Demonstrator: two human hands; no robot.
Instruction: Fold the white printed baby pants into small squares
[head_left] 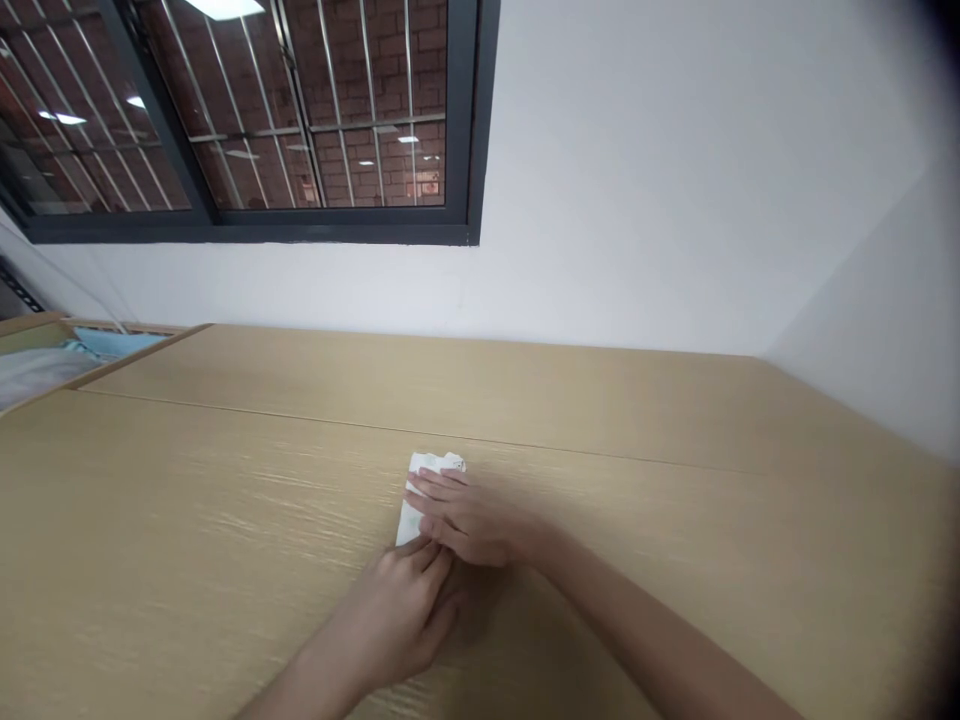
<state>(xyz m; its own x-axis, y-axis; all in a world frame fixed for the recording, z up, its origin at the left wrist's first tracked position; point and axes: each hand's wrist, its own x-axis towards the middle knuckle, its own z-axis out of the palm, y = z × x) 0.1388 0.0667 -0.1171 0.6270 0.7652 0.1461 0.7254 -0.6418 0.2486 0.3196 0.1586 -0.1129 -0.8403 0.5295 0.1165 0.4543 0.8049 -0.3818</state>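
Observation:
A small white folded piece (407, 522) with faint print lies on a light wood-grain surface (225, 560). It looks like a soft packet or folded cloth, but I cannot tell which. My right hand (469, 520) lies flat across its upper right part with the fingers stretched out to the left. Curled at the lower end of the piece, my left hand (401, 605) has its fingertips closed on the edge, touching the right hand's thumb. Both hands cover much of the piece.
A thin seam (360, 426) runs across the wooden surface. Behind it rises a white wall (637, 180) with a dark-framed barred window (337, 225). At the far left, a wood-edged compartment holds blue and white fabric (112, 343).

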